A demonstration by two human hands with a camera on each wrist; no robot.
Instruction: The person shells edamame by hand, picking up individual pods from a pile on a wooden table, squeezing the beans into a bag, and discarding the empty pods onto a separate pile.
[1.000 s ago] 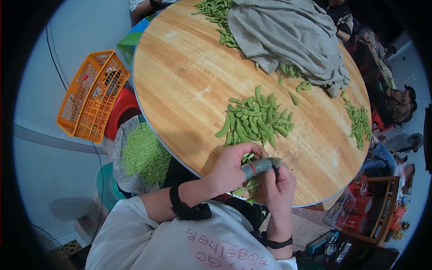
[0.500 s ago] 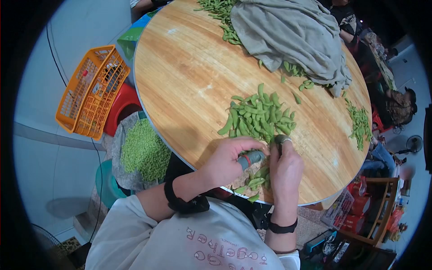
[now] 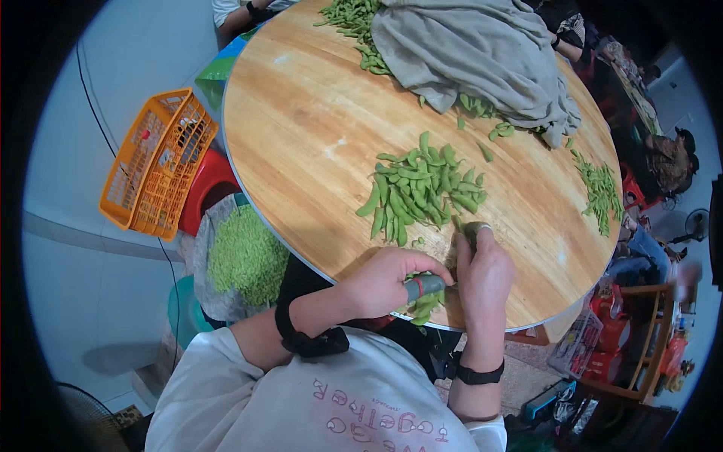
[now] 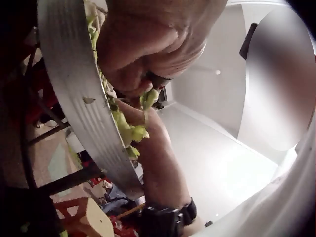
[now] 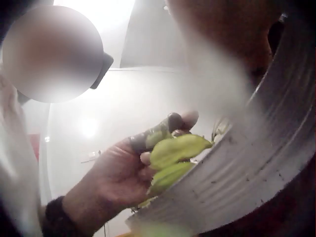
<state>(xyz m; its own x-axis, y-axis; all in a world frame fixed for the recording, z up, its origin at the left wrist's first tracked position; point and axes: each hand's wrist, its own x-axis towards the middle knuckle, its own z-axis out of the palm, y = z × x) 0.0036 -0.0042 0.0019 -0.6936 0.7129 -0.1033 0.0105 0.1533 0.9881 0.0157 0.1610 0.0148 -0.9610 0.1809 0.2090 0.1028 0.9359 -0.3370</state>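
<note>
Just beyond my hands on the counter [image 3: 301, 151] lies the pod pile [image 3: 410, 188], many pods pointing away from me. My right hand [image 3: 484, 271] is nearer, thumb and finger close together; my left hand [image 3: 380, 282] half-curls. I cannot tell whether either grips anything.

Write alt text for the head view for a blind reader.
A person's hands are close together near the edge of a round wooden table, beside a pile of green pods. A gray cloth covers part of the far side; an orange basket and pale-green beans are to the left.
</note>
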